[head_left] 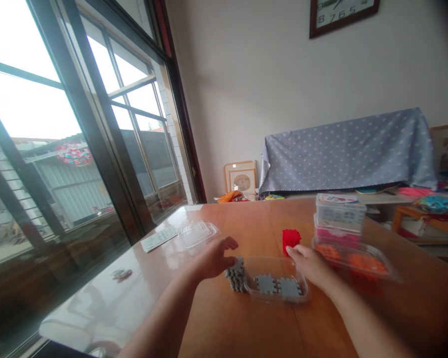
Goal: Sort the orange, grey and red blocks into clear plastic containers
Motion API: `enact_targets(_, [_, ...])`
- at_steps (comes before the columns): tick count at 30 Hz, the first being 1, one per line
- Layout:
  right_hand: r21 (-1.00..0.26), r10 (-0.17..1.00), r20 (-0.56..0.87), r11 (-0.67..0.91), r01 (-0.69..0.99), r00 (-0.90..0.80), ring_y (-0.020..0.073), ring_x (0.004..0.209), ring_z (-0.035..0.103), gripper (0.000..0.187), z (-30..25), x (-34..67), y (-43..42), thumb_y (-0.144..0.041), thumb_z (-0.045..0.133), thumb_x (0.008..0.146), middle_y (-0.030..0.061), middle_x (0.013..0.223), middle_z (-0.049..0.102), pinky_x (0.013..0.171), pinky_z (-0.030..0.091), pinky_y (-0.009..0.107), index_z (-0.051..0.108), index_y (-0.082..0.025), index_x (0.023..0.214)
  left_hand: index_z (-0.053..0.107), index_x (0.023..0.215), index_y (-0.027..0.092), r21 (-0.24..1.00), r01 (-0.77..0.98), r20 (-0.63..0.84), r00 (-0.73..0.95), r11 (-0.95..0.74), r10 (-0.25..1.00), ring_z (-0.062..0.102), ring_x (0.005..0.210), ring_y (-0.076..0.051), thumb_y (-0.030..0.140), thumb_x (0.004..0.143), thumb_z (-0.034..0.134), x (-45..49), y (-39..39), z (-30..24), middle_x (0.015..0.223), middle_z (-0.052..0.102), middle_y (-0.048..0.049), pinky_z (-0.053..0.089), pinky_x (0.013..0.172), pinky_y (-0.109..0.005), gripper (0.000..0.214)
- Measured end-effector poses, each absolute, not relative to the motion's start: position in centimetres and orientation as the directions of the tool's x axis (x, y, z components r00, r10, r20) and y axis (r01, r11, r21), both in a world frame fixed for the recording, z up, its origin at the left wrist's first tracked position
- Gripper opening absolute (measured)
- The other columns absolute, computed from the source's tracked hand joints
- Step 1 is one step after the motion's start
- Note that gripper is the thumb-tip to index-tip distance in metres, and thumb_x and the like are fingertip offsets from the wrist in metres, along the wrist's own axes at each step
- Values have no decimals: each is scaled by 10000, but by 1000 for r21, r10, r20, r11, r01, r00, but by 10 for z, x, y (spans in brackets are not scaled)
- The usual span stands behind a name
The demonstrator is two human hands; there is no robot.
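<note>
My left hand (213, 258) reaches over the wooden table (224, 323), fingers curled against a stack of grey interlocking puzzle pieces (237, 274) standing at the left end of a clear plastic tray (276, 286). Two more grey pieces (278, 286) lie flat inside that tray. My right hand (310, 266) rests at the tray's right far corner, fingers bent, fingertips close to a red block of pieces (291, 239). What either hand grips is partly hidden.
A clear lid (197, 233) and a paper slip (159, 238) lie at the far left. Stacked clear boxes (339, 219) and a tray of orange pieces (358, 261) stand at the right. A large window runs along the left; a covered sofa (347, 149) stands behind.
</note>
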State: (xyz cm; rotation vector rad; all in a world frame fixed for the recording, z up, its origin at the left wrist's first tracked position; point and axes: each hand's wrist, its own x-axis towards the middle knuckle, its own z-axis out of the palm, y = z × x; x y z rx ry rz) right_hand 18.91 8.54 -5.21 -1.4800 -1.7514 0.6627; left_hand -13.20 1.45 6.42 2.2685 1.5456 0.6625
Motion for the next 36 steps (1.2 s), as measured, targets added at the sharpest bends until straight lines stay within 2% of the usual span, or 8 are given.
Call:
enact_targets(5, [-801,977,205,197,566,-50,156,566,505,472,-52,187,83,-612,462,924,-25,535,515,533,290,259,512,-225,659,646,1224,259,413,841,80,349,-350,934,607,1142,-285,259,721,781,-130,8,63,1221,684,-69,491,967,-398,521])
enact_targets(10, [-803,982,187,175,569,-38,150,547,494,483,-52,186,82,-628,470,915,-32,527,495,527,290,260,503,-223,653,654,1184,259,367,858,75,359,-360,930,604,1119,-293,249,709,795,-127,8,61,1164,698,-57,481,947,-406,495])
enact_targets(15, [-794,976,209,208,572,-64,148,568,486,469,-54,189,82,-609,445,939,-24,578,520,548,303,258,538,-219,694,652,1121,227,410,821,161,364,-397,917,624,1047,-252,232,704,792,-126,10,62,1120,696,-56,498,907,-352,440])
enact_targets(20, [-789,978,196,200,581,-71,158,580,510,473,-51,189,82,-605,459,925,-8,589,557,555,316,259,532,-216,666,654,1059,210,378,775,243,446,-507,862,627,1005,-235,259,734,785,-100,6,74,1068,693,-57,493,871,-318,354])
enact_targets(26, [-789,979,198,193,584,-56,168,603,536,456,-45,188,80,-591,490,907,-5,594,584,565,322,265,570,-210,670,665,1065,221,363,750,117,552,-553,826,637,947,-213,284,727,789,-56,9,62,1088,676,-56,502,803,-278,365])
enact_targets(32, [-781,975,215,208,589,-60,172,620,541,447,-41,188,78,-583,482,915,-8,609,595,594,328,267,584,-210,692,666,1045,240,285,828,-47,515,-483,856,647,839,-203,349,708,795,-40,20,43,1087,688,-48,465,671,-269,377])
enact_targets(36, [-790,976,209,204,578,-59,176,633,557,449,-40,188,77,-587,479,917,-6,622,621,597,333,265,586,-212,694,666,1116,235,279,853,-70,476,-441,876,661,886,-229,393,703,800,-39,24,38,1123,699,-56,479,691,-280,462])
